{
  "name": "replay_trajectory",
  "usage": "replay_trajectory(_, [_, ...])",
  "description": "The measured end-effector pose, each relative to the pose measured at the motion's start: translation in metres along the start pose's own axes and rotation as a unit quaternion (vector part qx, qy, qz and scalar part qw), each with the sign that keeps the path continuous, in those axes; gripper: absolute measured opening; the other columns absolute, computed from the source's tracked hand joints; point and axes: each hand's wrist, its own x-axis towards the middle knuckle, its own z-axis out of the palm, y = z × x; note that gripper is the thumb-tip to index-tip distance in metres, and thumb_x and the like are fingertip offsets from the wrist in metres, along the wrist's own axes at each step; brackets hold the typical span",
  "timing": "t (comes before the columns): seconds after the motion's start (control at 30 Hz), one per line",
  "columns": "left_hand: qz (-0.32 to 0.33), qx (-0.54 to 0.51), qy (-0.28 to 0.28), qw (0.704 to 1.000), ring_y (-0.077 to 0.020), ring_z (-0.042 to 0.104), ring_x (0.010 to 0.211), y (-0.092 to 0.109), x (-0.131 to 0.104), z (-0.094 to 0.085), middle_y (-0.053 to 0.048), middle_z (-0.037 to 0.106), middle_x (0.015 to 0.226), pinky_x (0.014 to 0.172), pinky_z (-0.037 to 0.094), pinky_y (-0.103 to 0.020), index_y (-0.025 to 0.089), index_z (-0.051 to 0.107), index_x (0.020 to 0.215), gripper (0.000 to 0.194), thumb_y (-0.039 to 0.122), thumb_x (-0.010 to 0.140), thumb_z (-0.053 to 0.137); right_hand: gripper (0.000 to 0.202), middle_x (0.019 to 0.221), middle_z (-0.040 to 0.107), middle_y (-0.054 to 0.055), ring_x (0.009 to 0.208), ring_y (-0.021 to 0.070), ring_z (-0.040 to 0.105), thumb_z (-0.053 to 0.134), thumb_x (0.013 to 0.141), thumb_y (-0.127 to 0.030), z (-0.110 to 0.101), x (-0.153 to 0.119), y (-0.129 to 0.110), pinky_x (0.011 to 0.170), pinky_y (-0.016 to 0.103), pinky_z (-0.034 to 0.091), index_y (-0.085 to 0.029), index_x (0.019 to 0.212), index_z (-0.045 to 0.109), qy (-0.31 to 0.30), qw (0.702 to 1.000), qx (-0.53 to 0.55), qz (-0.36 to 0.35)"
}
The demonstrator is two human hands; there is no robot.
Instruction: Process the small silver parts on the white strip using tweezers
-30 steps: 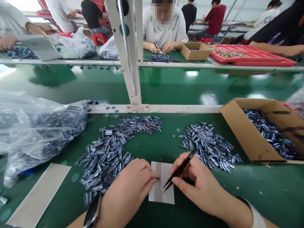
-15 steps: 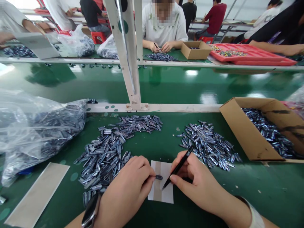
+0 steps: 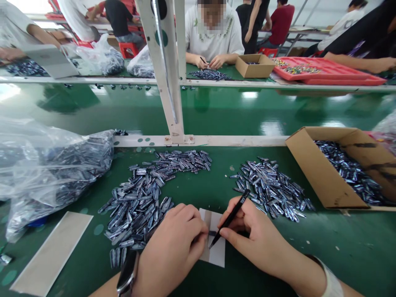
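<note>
My left hand (image 3: 182, 235) is closed in a pinch over the white card (image 3: 219, 253), which has a tan strip along it. A small dark oblong metal piece (image 3: 212, 233) sticks out from its fingertips, mostly hidden by them. My right hand (image 3: 252, 231) grips slim black tweezers (image 3: 229, 219) with pale lettering, their point down at the card just below the piece. Left of my left hand spreads a heap of similar metal pieces (image 3: 136, 206). Beyond my right hand lies another pile (image 3: 272, 185), shinier and bluish.
A cardboard box (image 3: 328, 177) of metal pieces stands at right. A clear plastic bag (image 3: 62, 165) full of pieces slumps at left, above a long beige card (image 3: 54, 255). Past a white post (image 3: 167, 82) runs a green belt (image 3: 222, 107); a co-worker (image 3: 213, 37) sits beyond it.
My left hand has shifted slightly right over the card, covering more of it and of the metal piece. The tweezers' tip has moved slightly left. Small items on the belt have shifted right.
</note>
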Motion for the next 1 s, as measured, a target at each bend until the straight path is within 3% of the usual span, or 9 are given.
replay_trajectory(0.27, [0.006, -0.001, 0.000, 1.000, -0.0186, 0.054, 0.081, 0.000, 0.001, -0.001, 0.001, 0.058, 0.081, 0.078, 0.044, -0.035, 0.021, 0.064, 0.075, 0.018, 0.006, 0.084, 0.059, 0.022, 0.089, 0.065, 0.000, 0.082, 0.0154, 0.068, 0.062, 0.088, -0.016, 0.000, 0.000, 0.002, 0.076, 0.030, 0.058, -0.025, 0.096, 0.044, 0.012, 0.999, 0.044, 0.001])
replay_trajectory(0.53, [0.012, 0.006, 0.003, 1.000, -0.0179, 0.055, 0.080, 0.000, 0.001, -0.002, 0.002, 0.058, 0.081, 0.074, 0.044, -0.032, 0.022, 0.063, 0.075, 0.018, 0.007, 0.084, 0.058, 0.017, 0.088, 0.060, 0.001, 0.080, 0.0176, 0.066, 0.057, 0.094, -0.020, -0.002, 0.001, 0.010, 0.074, 0.035, 0.060, -0.026, 0.099, 0.042, 0.073, 0.994, 0.048, -0.058])
replay_trajectory(1.0, [0.022, 0.022, 0.003, 1.000, -0.0183, 0.054, 0.080, 0.001, 0.000, -0.004, 0.001, 0.058, 0.081, 0.072, 0.045, -0.031, 0.022, 0.063, 0.076, 0.019, 0.007, 0.085, 0.057, 0.015, 0.091, 0.061, 0.003, 0.082, 0.0206, 0.068, 0.057, 0.094, -0.023, -0.001, 0.000, 0.016, 0.070, 0.037, 0.059, -0.027, 0.098, 0.044, 0.069, 0.995, 0.036, -0.056])
